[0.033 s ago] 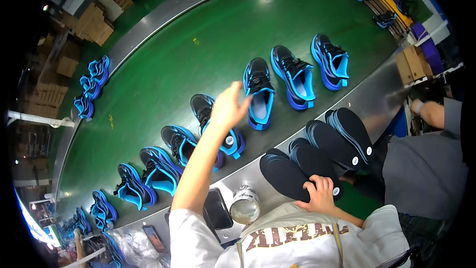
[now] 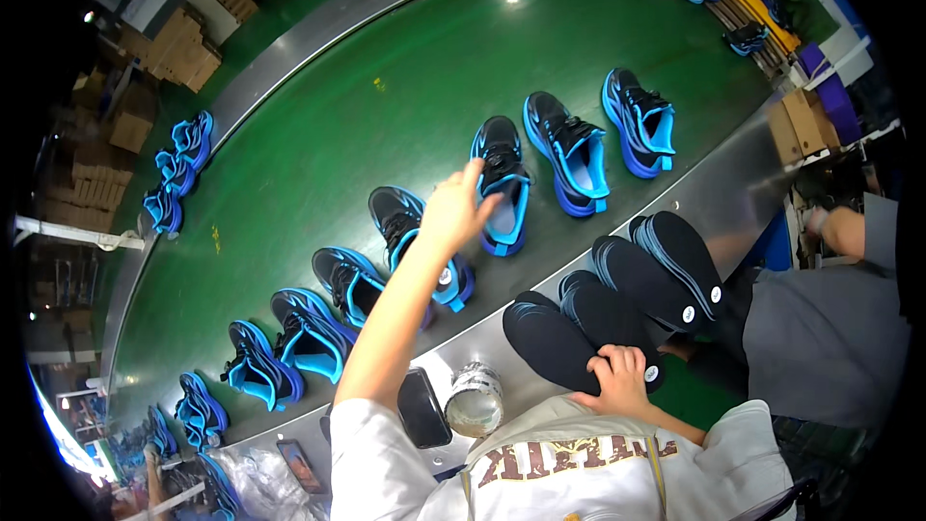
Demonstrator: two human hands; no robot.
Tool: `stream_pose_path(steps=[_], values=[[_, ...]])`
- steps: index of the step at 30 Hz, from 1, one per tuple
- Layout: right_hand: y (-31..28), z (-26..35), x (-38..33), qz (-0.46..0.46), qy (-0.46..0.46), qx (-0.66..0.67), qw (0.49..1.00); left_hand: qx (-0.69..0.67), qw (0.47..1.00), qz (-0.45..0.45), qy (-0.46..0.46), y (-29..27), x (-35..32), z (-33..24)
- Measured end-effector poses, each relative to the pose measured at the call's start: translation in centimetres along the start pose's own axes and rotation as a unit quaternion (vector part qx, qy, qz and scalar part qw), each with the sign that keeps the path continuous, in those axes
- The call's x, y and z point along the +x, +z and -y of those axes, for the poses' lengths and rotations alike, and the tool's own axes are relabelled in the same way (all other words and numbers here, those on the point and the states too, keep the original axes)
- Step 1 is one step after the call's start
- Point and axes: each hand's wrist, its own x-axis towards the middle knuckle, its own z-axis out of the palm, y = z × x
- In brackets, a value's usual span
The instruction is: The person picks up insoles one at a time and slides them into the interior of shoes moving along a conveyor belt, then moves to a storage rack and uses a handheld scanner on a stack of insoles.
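Note:
My left hand (image 2: 451, 210) reaches over the green belt to a black and blue sneaker (image 2: 501, 164). Its fingers are apart at the near side of the collar, with the thumb over the opening. A pale lining shows inside that shoe. My right hand (image 2: 619, 381) lies close to my body, fingers curled over the lower end of a stack of black insoles (image 2: 603, 314). Another insole stack (image 2: 641, 280) is fanned out to its right. Left of my left hand, a sneaker (image 2: 395, 217) has a round white sticker inside and is partly hidden by my forearm.
More sneakers stand in a row along the green belt (image 2: 318, 150), to both sides. A phone (image 2: 422, 408) and a jar (image 2: 475, 400) with a smeared white rim rest on the metal edge. At the right a co-worker's arm (image 2: 839, 232) shows. Cardboard boxes are stacked far left.
My left hand has shifted slightly right, onto the sneaker's collar. My right hand stays on the insoles.

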Motion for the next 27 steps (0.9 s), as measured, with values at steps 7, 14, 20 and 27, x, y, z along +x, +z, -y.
stream_pose_path(steps=[7, 14, 20, 27], values=[[-4.8, -0.5, 1.3, -0.079, 0.031, 0.206, 0.975, 0.081, 0.997, -0.003, 0.011, 2.8, 3.5, 0.0], [-12.0, -2.4, 11.4, -0.220, -0.086, 0.080, 0.968, 0.138, 0.981, 0.034, -0.129, 1.4, 1.4, -3.0], [-8.4, -2.0, 18.5, -0.140, -0.241, -0.028, 0.960, -0.064, 0.973, 0.069, -0.211, 0.2, 1.8, -2.1], [0.7, -0.5, 24.5, -0.021, -0.174, -0.140, 0.975, -0.392, 0.848, 0.024, -0.356, 3.4, -0.6, 1.5]])
